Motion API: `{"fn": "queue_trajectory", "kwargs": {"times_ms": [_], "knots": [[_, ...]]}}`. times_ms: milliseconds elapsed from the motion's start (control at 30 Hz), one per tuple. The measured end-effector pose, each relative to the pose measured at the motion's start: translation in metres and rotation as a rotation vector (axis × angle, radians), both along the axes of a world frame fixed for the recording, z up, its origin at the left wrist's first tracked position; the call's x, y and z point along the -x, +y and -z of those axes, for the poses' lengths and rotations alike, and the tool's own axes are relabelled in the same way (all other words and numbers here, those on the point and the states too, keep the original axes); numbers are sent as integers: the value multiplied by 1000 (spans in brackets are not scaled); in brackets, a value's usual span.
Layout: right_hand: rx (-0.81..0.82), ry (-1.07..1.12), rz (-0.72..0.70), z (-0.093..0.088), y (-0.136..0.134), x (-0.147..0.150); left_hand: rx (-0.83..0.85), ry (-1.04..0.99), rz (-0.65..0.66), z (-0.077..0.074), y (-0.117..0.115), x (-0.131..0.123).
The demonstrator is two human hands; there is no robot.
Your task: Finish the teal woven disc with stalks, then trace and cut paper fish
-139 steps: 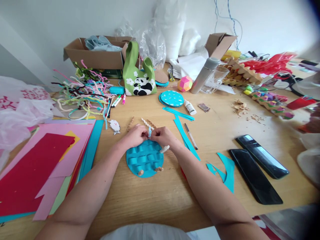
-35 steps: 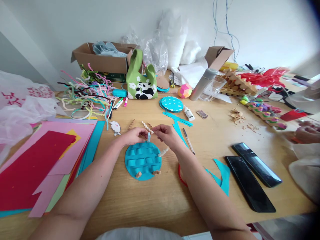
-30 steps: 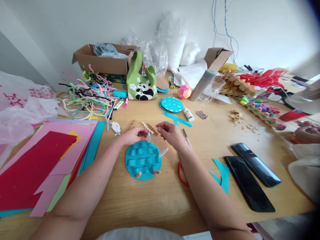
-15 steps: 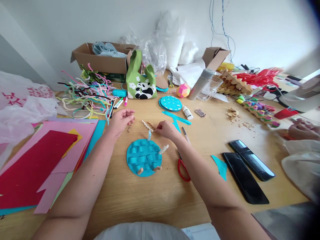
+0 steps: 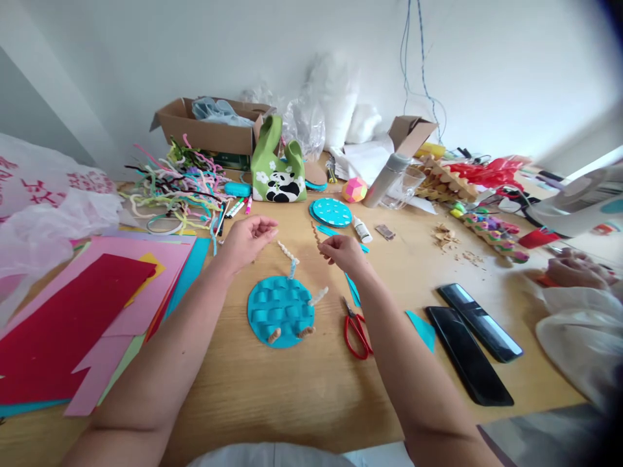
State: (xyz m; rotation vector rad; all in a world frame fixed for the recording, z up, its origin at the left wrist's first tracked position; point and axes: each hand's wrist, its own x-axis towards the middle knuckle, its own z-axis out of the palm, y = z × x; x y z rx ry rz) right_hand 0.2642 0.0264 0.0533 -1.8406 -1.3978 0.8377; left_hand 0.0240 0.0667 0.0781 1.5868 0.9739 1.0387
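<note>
Tabletop point(image 5: 282, 395) of pale wood bears a blue woven disc point(image 5: 280, 301), with scissors point(image 5: 351, 316) to its right, white wall point(image 5: 219, 45) well behind it. Past the disc's right edge, the right hand point(image 5: 343, 251) pinches a brown twist point(image 5: 315, 233); whether the left hand point(image 5: 249, 241) grips anything, I can't tell.

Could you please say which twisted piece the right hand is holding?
The long brown twist, pinched in the right hand; the cream twist lies beyond the blue disc, whose two small stubs look shorter.
</note>
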Motion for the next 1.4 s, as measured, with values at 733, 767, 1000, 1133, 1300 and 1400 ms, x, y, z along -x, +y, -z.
{"fn": "queue_trajectory", "kwargs": {"times_ms": [733, 767, 1000, 1133, 1300, 1400], "knots": [[-672, -531, -152, -47, -74, 76, 145, -229, 88, -29, -34, -14], [-657, -468, -149, -48, -75, 77, 135, -231, 108, -30, -34, -13], [-307, 135, -278, -60, -76, 74, 127, -252, 397, -31, -34, 0], [-191, 230, -314, -61, -77, 75, 110, -252, 475, -27, -34, 1], [-221, 133, -220, -62, -80, 80, 121, -175, 415, -27, -35, 0], [-247, 52, -197, -62, -82, 81, 91, -121, 396, -29, -36, 1]]}}
